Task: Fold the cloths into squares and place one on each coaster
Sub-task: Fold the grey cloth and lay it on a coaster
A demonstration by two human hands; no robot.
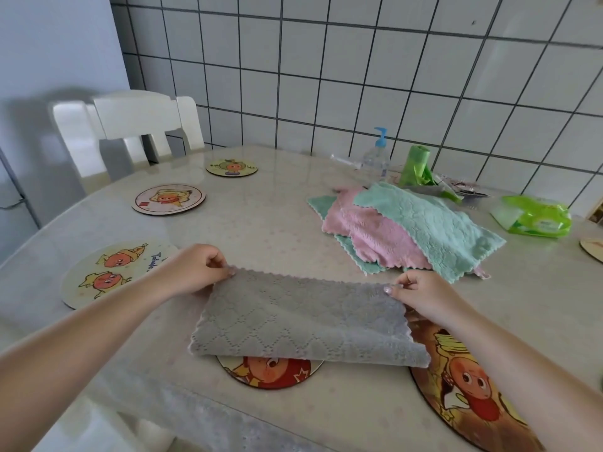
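Observation:
A grey cloth (293, 321) lies folded over in front of me, its far edge lifted off the table. My left hand (192, 269) pinches its far left corner and my right hand (421, 291) pinches its far right corner. The cloth covers most of a red cartoon coaster (270, 373) and the top edge of a large coaster (470, 393) at the right. More round coasters lie to the left: a large one (107, 272), a middle one (168, 199) and a small one (231, 167). A pile of pink and teal cloths (401, 233) sits behind.
A sanitizer pump bottle (375, 158), a green bag roll (416, 166) and a green wipes pack (535, 216) stand by the tiled wall. A white chair (137, 125) is at the table's far left. Another coaster's edge (592, 249) shows at the right.

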